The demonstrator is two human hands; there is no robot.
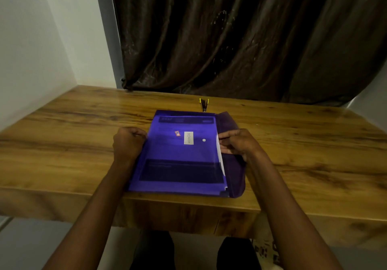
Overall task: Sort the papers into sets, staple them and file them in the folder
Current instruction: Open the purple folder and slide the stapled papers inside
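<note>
A translucent purple folder (178, 156) lies flat near the table's front edge, its flap (232, 165) spread open to the right. White papers (220, 156) sit inside it, their edge showing at the folder's right mouth. My left hand (127, 144) grips the folder's left edge with curled fingers. My right hand (238, 144) pinches the papers' edge at the folder's opening. A small yellow and black stapler (204, 104) lies on the table just beyond the folder.
The wooden table (73, 127) runs left and right of the folder. A dark brown curtain (240, 39) hangs behind the far edge, and a white wall stands at the left. My knees show below the table front.
</note>
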